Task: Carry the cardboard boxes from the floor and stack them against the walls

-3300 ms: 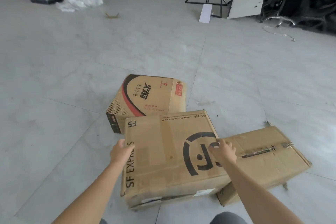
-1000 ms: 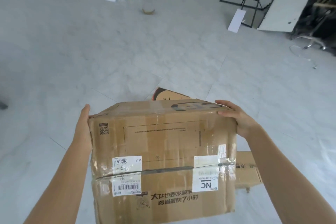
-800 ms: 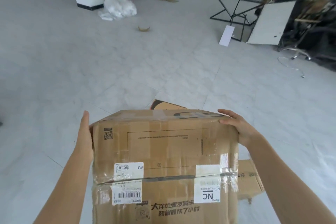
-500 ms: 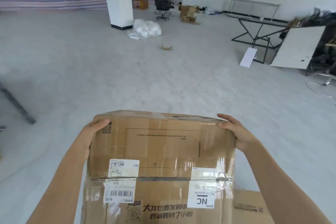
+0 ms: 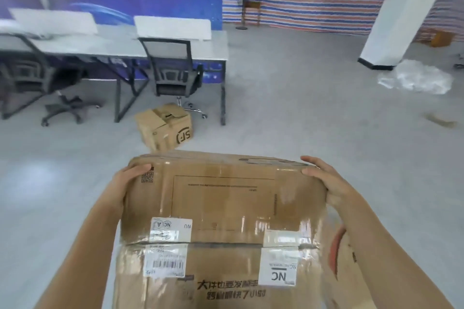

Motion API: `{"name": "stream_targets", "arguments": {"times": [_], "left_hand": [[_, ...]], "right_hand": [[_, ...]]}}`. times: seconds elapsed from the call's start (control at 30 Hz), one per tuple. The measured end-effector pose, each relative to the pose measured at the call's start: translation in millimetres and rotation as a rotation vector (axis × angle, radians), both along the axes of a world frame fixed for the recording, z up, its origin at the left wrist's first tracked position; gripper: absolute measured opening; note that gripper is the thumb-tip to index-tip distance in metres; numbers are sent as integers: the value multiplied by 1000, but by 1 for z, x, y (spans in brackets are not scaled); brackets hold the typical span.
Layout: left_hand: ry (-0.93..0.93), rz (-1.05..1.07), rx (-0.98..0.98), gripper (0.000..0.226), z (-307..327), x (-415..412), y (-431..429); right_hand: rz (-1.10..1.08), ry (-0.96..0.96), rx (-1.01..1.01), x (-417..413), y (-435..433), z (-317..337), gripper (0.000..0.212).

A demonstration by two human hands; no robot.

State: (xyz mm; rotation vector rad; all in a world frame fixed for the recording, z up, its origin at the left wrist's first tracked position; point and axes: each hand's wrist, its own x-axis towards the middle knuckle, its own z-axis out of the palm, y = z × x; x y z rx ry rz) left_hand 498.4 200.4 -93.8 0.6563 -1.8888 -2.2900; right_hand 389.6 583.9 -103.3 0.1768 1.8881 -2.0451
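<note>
Before desk [image 5: 175,45]: box [image 5: 221,221] held up, left hand [image 5: 128,183] and right hand [image 5: 326,180] gripping its far corners, fingers curled over top edge; SF box [image 5: 165,128] on floor beside desk leg.

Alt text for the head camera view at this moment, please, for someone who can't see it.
A person holds a taped cardboard box out in front, left grip and right grip curled over its upper corners. Ahead on the grey floor sits a smaller SF box by a desk and office chair, with a blue banner wall behind.
</note>
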Motion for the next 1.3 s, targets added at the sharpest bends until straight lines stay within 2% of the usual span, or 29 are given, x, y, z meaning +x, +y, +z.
{"name": "stream_targets", "arguments": {"times": [0.1, 0.2, 0.3, 0.4, 0.53, 0.67, 0.77, 0.83, 0.93, 1.0, 1.2, 1.3], "left_hand": [[-41, 161, 22, 40, -7, 52, -30], [-39, 316, 73, 28, -9, 97, -60], [4, 464, 64, 15, -10, 143, -93], [-23, 627, 113, 8, -13, 192, -135], [-83, 796, 136, 12, -8, 249, -191], [-64, 917, 120, 12, -3, 294, -241], [-33, 980, 124, 12, 0, 318, -273], [-17, 1020, 113, 10, -1, 325, -294], [-37, 1045, 109, 9, -5, 315, -324], [-52, 1054, 129, 11, -8, 297, -344], [-70, 1120, 158, 15, -17, 230, -412], [-73, 1174, 150, 15, -13, 196, -447]], "right_hand": [[162, -22, 1, -10, -53, -10, 24], [338, -37, 20, -11, -112, -11, 22], [505, -24, 25, -10, -182, -6, 37], [648, 5, 37, -1, -264, -1, 31], [788, 42, 38, 17, -370, -4, 45], [907, 89, 37, 37, -466, -14, 41], [992, 89, 53, 47, -528, -19, 50], [1029, 97, 68, 47, -563, -23, 51], [1058, 72, 69, 33, -607, -33, 39], [1077, 47, 69, 15, -634, -37, 45], [1153, 65, 71, -57, -730, -45, 44], [1203, 58, 66, -92, -784, -41, 50]]}}
